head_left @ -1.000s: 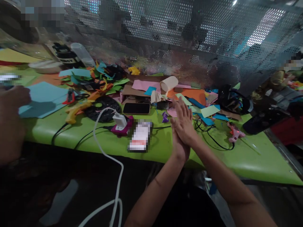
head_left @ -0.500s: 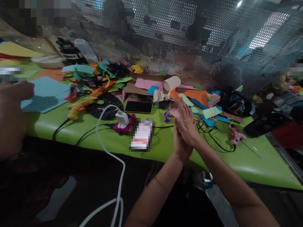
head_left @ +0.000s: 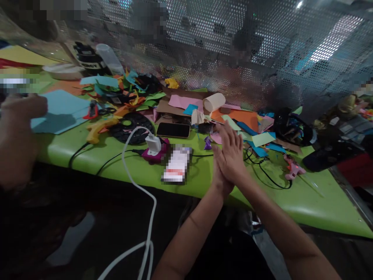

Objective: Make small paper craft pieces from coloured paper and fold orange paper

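My right hand (head_left: 232, 157) lies flat over my left hand (head_left: 218, 175), palm to palm, above the table's front edge. The right fingers are stretched out and slightly apart. Most of the left hand is covered by the right; the part that shows looks straight and flat. Whether anything small sits between the palms cannot be seen. Just left of the hands lies a small purple piece (head_left: 207, 143). A phone with a lit, blurred screen (head_left: 176, 165) rests further left, near a white charger (head_left: 153, 143) plugged into a magenta socket block (head_left: 155, 155).
Paper scraps (head_left: 186, 103) and a paper roll (head_left: 215, 102) crowd the green table (head_left: 314, 206). A dark phone (head_left: 173, 130), a yellow glue gun (head_left: 99, 130) and a pink glue gun (head_left: 294, 169) lie there. A white cable (head_left: 151, 210) hangs in front. Another person's hand (head_left: 20, 112) holds a phone at left.
My palms stay pressed together, with the right hand shifted slightly against the left and its fingers a little more spread. The view has moved slightly.
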A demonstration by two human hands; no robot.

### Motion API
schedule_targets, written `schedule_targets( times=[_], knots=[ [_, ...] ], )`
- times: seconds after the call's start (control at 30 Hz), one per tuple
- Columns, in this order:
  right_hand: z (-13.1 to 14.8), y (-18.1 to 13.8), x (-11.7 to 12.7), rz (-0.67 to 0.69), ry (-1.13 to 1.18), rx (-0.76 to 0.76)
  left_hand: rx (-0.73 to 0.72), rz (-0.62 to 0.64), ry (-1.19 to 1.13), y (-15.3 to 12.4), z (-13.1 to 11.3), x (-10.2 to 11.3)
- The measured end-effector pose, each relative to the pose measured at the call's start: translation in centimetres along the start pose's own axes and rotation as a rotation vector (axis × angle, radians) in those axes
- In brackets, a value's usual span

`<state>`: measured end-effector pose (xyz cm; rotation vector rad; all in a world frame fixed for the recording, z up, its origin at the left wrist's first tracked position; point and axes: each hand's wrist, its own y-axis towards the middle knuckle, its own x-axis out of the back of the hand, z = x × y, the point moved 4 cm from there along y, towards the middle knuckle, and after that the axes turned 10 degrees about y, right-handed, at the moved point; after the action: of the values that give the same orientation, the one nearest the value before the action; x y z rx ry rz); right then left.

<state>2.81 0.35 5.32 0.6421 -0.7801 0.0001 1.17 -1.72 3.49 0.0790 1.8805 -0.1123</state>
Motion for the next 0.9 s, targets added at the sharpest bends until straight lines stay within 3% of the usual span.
schedule_targets(
  times=[0.1,0.17,0.27,0.33,0.53,0.6,0.77,0.87,0.9],
  knots=[
    [0.6,-2.0,-1.3,0.133,0.033,0.042,-0.292,-0.118,-0.036,-0.3,-0.6,-0.3],
    [0.2,-1.6,-1.2,0.147,0.041,0.039,-0.236,-0.130,0.006,-0.2,-0.3,-0.3],
    [-1.0,0.4,0.1,0.016,0.013,-0.032,-0.030,-0.041,0.057,0.3,0.2,0.0],
    [-1.2,1.0,0.6,-0.028,-0.004,-0.050,0.033,0.023,0.066,0.4,0.4,0.2],
    [0.4,-2.3,-1.2,0.141,0.039,0.029,-0.333,-0.049,-0.077,0.0,0.1,0.2],
    [-0.1,-2.1,-1.2,0.150,0.041,0.020,-0.280,-0.044,-0.073,0.2,0.3,0.4],
    [-1.6,0.5,0.2,-0.018,0.007,-0.048,0.054,0.044,0.011,0.9,0.8,0.7],
    [-0.6,-0.8,-0.4,0.064,0.031,0.004,0.030,-0.109,0.029,0.3,0.9,0.7],
    [-0.1,-1.6,-0.9,0.124,0.041,0.032,-0.085,-0.181,0.027,0.0,0.6,0.7]
  ],
)
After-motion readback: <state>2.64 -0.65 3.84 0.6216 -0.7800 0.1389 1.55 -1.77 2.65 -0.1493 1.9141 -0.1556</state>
